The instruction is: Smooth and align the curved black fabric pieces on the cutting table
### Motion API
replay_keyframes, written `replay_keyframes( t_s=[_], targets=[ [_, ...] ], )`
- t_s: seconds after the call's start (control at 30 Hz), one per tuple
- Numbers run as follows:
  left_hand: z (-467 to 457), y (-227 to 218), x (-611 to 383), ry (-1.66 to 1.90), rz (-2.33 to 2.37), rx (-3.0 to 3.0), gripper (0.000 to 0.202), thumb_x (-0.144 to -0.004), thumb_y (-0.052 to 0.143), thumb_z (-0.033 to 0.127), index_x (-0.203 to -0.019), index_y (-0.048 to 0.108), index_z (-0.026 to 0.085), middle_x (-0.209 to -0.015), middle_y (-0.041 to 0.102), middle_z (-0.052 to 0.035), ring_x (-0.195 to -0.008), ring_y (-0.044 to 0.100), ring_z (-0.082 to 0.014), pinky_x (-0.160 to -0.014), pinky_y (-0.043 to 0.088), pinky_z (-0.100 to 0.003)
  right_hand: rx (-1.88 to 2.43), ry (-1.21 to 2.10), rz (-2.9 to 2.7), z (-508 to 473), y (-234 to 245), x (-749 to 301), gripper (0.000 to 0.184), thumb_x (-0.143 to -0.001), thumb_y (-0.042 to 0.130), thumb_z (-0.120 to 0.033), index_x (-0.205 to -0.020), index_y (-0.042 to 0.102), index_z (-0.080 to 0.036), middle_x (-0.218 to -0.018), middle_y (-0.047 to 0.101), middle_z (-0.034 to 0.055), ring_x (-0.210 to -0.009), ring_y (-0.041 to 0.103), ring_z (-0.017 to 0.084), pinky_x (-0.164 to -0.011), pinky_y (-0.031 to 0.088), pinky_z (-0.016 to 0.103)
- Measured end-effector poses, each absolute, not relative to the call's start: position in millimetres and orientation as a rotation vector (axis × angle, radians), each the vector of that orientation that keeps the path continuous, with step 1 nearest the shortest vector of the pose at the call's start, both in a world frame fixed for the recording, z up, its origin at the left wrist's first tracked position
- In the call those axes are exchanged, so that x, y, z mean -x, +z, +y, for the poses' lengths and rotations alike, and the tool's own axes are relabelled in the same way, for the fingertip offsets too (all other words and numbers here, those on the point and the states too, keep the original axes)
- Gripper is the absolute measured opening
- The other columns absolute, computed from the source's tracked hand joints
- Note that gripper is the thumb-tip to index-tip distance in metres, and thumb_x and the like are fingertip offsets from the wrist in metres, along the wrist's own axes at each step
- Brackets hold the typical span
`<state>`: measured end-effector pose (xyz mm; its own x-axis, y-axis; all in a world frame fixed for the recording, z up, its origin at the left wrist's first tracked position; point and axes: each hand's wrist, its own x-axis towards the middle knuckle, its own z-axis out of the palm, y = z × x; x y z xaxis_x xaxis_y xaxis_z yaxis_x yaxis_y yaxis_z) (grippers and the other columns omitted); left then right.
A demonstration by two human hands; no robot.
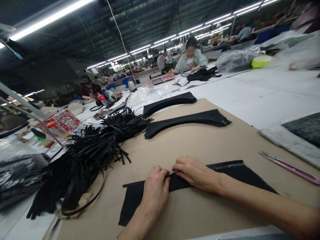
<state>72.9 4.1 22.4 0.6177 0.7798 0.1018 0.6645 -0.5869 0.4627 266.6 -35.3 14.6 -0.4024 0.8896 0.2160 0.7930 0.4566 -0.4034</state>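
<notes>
A white tabletop (250, 93) carried a broad tan sheet (195, 213), on which lay a long black panel (232, 173), two stacks of curved black pieces (187, 119) beyond it and pink-handled scissors (295, 169) to the right. A heap of thin black strips (82, 166) sprawled over the sheet's left side. A pale marbled slab (285, 138) lay at its right edge, while crumpled clear plastic (152, 95) and a dark pile (203, 74) lay farther back on the white surface.
</notes>
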Motion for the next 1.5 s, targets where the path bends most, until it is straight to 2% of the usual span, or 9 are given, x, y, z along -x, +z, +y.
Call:
replay_keyframes(
  t_s=[0.17, 0.3, 0.73, 0.93, 1.2, 1.5],
  targets=[
    [6.3, 24.6, -77.5, 0.385, 1.138, -2.416, 0.017, -0.089, 0.053, 0.015, -0.09, 0.069, 0.02, -0.091, 0.064, -0.004, -0.092, 0.058, -0.0202, -0.085, 0.046, -0.034, 1.43, 0.321, -2.33, -33.0, 13.6, -266.2, 0.016, -0.098, 0.047, -0.019, -0.093, 0.062, -0.018, -0.09, 0.058, 0.0037, -0.088, 0.054, 0.019, -0.079, 0.038, 0.031],
    [7.4, 25.5, -80.3, 0.376, 1.143, -2.406, 0.021, -0.09, 0.05, 0.014, -0.088, 0.07, 0.02, -0.089, 0.064, -0.0038, -0.091, 0.058, -0.02, -0.083, 0.046, -0.033, 1.47, 0.307, -2.35, -31.9, 14.1, -264.8, 0.019, -0.099, 0.045, -0.018, -0.088, 0.061, -0.017, -0.087, 0.058, 0.0037, -0.084, 0.054, 0.018, -0.077, 0.037, 0.031],
    [7.0, 23.3, -83.5, 0.39, 1.162, -2.45, 0.021, -0.088, 0.05, 0.01, -0.081, 0.067, 0.02, -0.086, 0.063, -0.0032, -0.088, 0.058, -0.0198, -0.08, 0.046, -0.032, 1.459, 0.369, -2.318, -31.5, 14.8, -263.6, 0.019, -0.094, 0.046, -0.009, -0.091, 0.063, -0.017, -0.088, 0.059, 0.0042, -0.085, 0.053, 0.018, -0.078, 0.039, 0.03],
    [2.2, 17.6, -82.0, 0.422, 1.142, -2.552, 0.026, -0.089, 0.044, 0.005, -0.083, 0.065, 0.019, -0.087, 0.062, -0.0041, -0.089, 0.057, -0.0194, -0.081, 0.046, -0.032, 1.46, 0.351, -2.284, -33.0, 12.3, -261.1, 0.019, -0.091, 0.046, -0.006, -0.089, 0.062, -0.017, -0.088, 0.059, 0.0043, -0.085, 0.053, 0.018, -0.078, 0.038, 0.03],
    [2.1, 15.6, -76.3, 0.463, 1.123, -2.539, 0.026, -0.09, 0.043, 0.006, -0.092, 0.065, 0.019, -0.091, 0.061, -0.0044, -0.09, 0.057, -0.019, -0.084, 0.048, -0.032, 1.481, 0.332, -2.228, -37.4, 8.7, -259.2, 0.018, -0.09, 0.047, -0.006, -0.091, 0.061, -0.018, -0.09, 0.058, 0.0042, -0.087, 0.052, 0.018, -0.078, 0.039, 0.029],
    [9.4, 18.7, -71.5, 0.387, 1.089, -2.612, 0.028, -0.089, 0.041, 0.006, -0.086, 0.065, 0.02, -0.087, 0.061, -0.0043, -0.088, 0.057, -0.0191, -0.08, 0.048, -0.032, 1.516, 0.333, -2.258, -34.4, 13.6, -260.5, 0.018, -0.091, 0.046, -0.007, -0.089, 0.061, -0.017, -0.087, 0.059, 0.0045, -0.085, 0.054, 0.019, -0.077, 0.039, 0.029]
  ],
)
